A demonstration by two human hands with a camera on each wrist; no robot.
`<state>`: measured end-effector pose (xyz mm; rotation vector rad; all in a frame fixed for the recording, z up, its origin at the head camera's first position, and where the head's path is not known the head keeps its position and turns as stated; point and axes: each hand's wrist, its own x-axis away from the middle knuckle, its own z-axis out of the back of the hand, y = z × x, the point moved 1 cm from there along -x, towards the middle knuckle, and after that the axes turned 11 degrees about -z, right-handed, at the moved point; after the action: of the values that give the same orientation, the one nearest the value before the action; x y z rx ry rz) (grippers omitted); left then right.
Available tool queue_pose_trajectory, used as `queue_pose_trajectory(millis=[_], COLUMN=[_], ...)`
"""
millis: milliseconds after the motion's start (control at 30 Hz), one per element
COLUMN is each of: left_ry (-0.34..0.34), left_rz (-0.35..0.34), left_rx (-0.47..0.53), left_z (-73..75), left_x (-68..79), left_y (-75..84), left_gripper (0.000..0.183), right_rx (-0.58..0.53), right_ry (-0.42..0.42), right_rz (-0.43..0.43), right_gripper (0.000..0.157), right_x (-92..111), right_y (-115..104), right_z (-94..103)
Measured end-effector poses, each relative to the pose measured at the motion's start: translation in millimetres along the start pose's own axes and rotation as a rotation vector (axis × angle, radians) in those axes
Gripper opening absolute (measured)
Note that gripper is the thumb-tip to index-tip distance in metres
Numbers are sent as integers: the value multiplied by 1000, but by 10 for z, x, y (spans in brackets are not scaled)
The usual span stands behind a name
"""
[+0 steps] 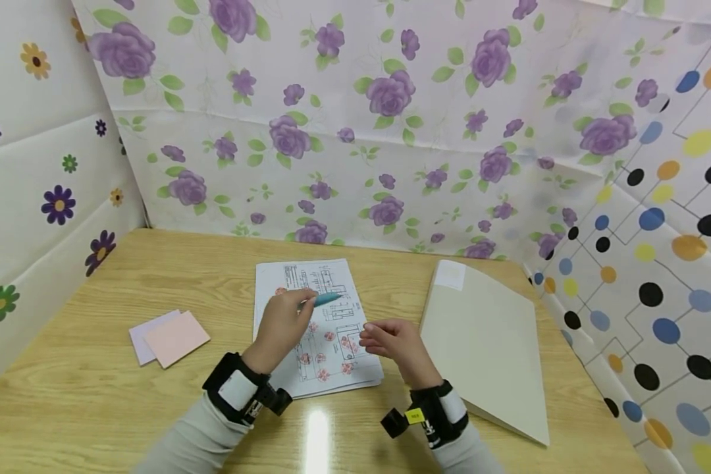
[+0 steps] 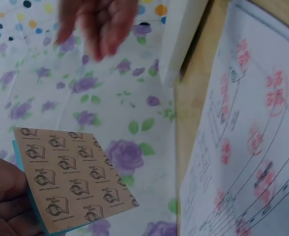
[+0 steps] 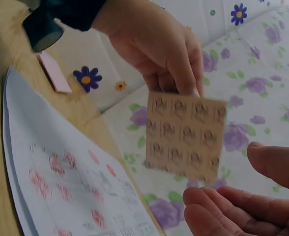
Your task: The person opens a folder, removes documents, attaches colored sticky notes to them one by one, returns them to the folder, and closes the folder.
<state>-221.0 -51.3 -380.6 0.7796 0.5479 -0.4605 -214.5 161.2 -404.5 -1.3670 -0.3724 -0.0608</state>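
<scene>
My left hand pinches a teal sticky note pad at one edge, above the printed drawing sheets. In the left wrist view, the pad's brown backing shows rows of printed logos, with a teal edge beneath. Across from it, my right hand hovers over the right side of the sheets, holding nothing. The right wrist view shows that hand's thumb apart from its loosely bent fingers, a short gap away from the pad.
Pink and lilac sticky note pads overlap on the table at the left. A thick cream file box or folder lies at the right. Patterned cloth walls enclose the back and sides.
</scene>
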Motion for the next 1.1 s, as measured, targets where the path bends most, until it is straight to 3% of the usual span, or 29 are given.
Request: queue_pose_trajectory(millis=[233, 467, 767, 1100], left_ry=[-10, -12, -16, 26], left_rz=[-108, -188, -154, -96], left_rx=[-136, -172, -183, -221], left_z=[-185, -242, -249, -105], left_x=[68, 117, 133, 85], left_y=[87, 140, 103, -27], left_gripper=[11, 10, 10, 10], right_rx=[-40, -54, -74, -21], right_ry=[-7, -10, -4, 1], right_rz=[6, -3, -40, -60], right_gripper=[38, 33, 27, 20], right_x=[-47, 33, -103, -147], right_y=[-116, -247, -103, 48], right_z=[-195, -294, -270, -191])
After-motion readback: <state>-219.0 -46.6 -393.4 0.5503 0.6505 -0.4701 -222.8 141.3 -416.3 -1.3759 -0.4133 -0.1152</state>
